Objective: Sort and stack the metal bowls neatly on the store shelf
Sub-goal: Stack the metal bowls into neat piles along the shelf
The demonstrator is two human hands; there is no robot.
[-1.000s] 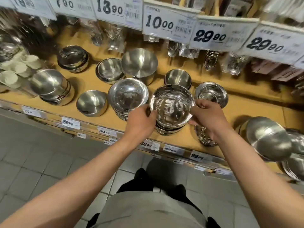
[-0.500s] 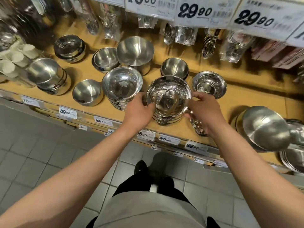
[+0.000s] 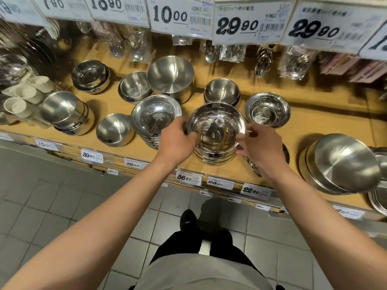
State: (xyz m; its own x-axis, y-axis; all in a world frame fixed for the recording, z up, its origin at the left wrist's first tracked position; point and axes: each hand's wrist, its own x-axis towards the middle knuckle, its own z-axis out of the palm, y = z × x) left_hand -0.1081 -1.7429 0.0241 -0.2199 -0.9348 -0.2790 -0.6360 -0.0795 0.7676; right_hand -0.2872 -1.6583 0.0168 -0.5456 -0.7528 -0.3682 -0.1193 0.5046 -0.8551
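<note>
Bowl stack [image 3: 215, 151] sitting at wooden shelf [image 3: 326, 130] front; left hand [image 3: 178, 141] gripping top bowl [image 3: 216, 126] rim, right hand [image 3: 261, 147] hovering beside it, fingers loosely spread, holding nothing.

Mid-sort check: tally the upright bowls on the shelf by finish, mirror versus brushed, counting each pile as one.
Mirror-finish: 4 - left mirror pile, centre mirror pile, back-right mirror pile, half-hidden mirror pile behind the right hand
Brushed: 4 - front brushed bowl, back-left brushed bowl, large brushed bowl, back-centre brushed bowl
Total: 8
</note>
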